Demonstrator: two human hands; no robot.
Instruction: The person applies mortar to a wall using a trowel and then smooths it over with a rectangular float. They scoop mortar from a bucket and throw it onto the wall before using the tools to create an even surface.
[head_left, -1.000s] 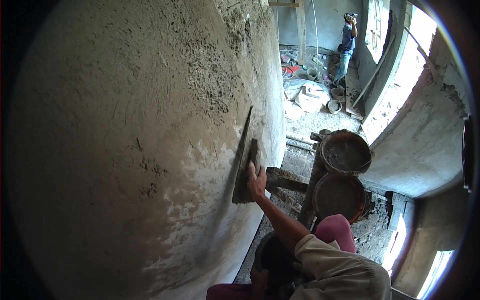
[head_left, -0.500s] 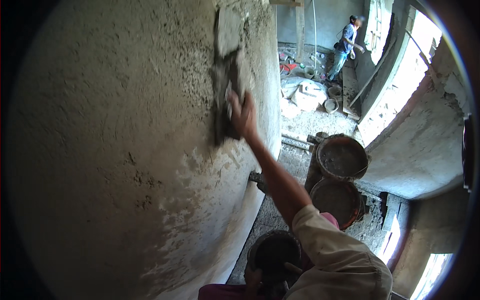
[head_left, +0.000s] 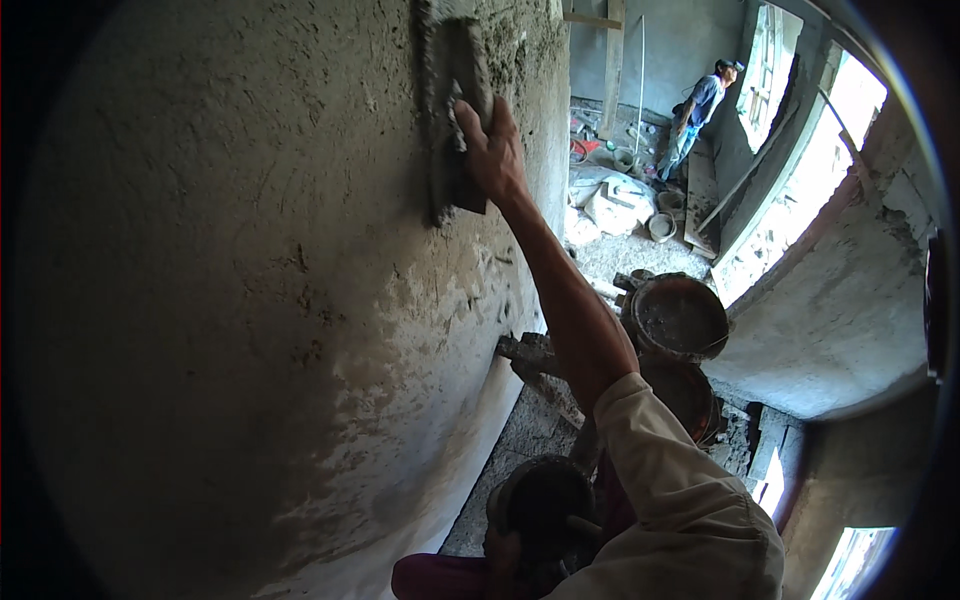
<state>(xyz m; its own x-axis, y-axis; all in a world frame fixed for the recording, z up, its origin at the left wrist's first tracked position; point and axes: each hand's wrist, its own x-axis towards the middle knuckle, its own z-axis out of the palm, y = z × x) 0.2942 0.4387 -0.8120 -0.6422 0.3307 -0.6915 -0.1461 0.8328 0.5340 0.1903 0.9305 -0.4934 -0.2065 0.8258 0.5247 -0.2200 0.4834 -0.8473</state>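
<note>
My right hand (head_left: 488, 155) reaches up the plastered wall (head_left: 220, 250), gripping a rectangular plastering trowel (head_left: 470, 55) that lies flat against the rough upper surface, with wet grey mortar along its left edge. Low in the picture, my left hand (head_left: 503, 548) is closed on the side of a dark round bucket (head_left: 545, 500); its fingers are in shadow, and what the bucket holds is too dark to make out.
Two round mortar tubs (head_left: 678, 312) rest on wooden planks (head_left: 530, 355) below my right arm. At the back, another person (head_left: 697, 110) stands by the bright window openings (head_left: 770, 70), near white sacks (head_left: 615, 205), small buckets (head_left: 662, 227) and a long board (head_left: 700, 190).
My right hand and the trowel have moved up the wall, slightly leftward, to its upper part. The other person has lowered their arms and now leans toward the window.
</note>
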